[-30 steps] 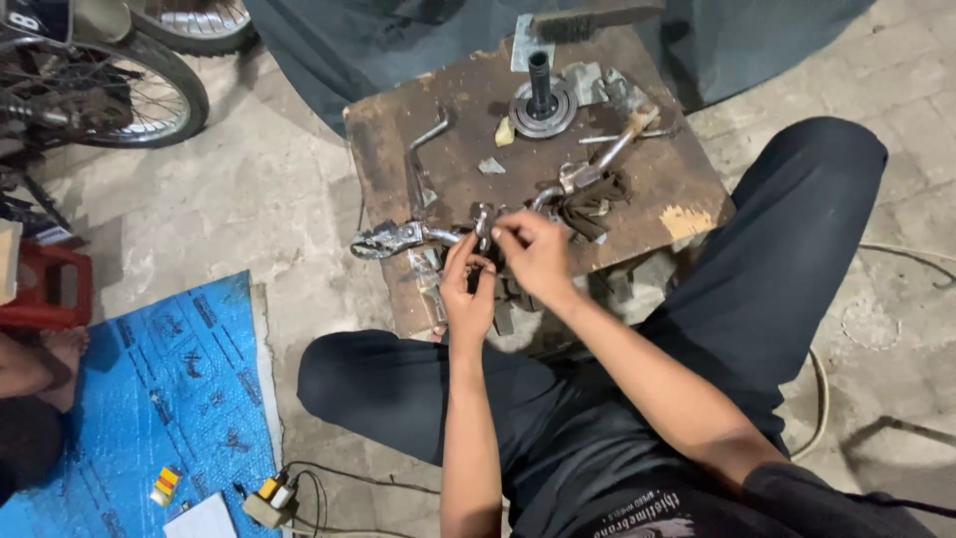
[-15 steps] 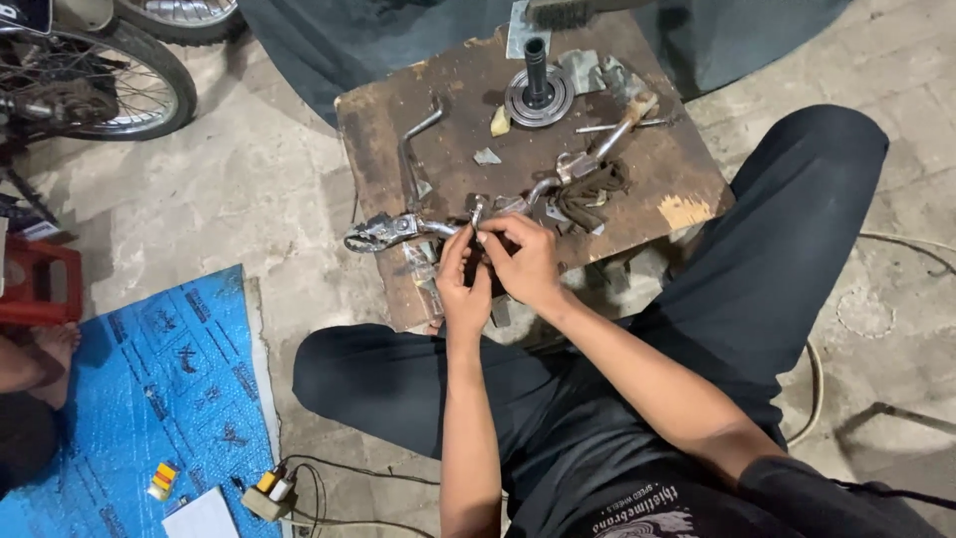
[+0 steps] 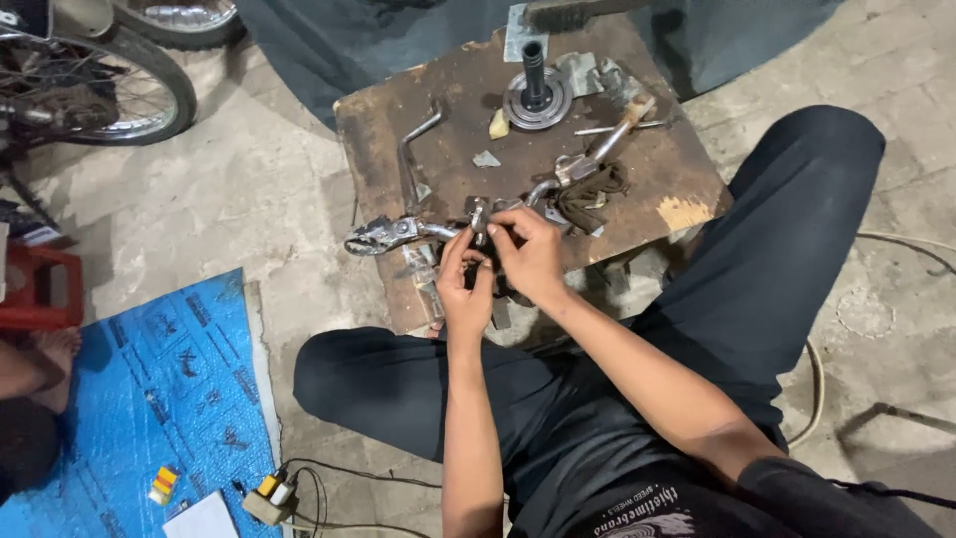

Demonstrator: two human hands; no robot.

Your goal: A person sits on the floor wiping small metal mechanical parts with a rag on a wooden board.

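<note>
Both hands are bunched together at the near edge of the surface [image 3: 637, 169], a stained, rusty-looking wooden board. The left hand [image 3: 466, 284] has its fingers curled narrow and pinched on a small metal fitting [image 3: 479, 214] that sits on a bent metal lever bar [image 3: 453, 231]. The right hand [image 3: 533, 254] closes over the same spot from the right, fingers tight around it, so I can't tell exactly what the part is. The bar runs from a clamp-like bracket end [image 3: 378, 236] on the left, under the fingers, then up and away to the right toward a dark rag [image 3: 588, 194]. If you're doing fiddly work like this, I'd keep the bar resting flat on the board so it can't twist, and keep the grip close to the fitting, since tiny bits could drop off that near edge easily. Going left to right around the place: a red plastic stool [image 3: 45, 289] and a blue printed sheet [image 3: 129, 399] on the concrete floor [image 3: 259, 199], a bike wheel [image 3: 100, 90] at far left, an L-shaped rod [image 3: 408, 149] on the board, then a round flanged hub with an upright shaft [image 3: 536, 90] at the far side, and a cable [image 3: 817, 379] trailing on the right.
</note>
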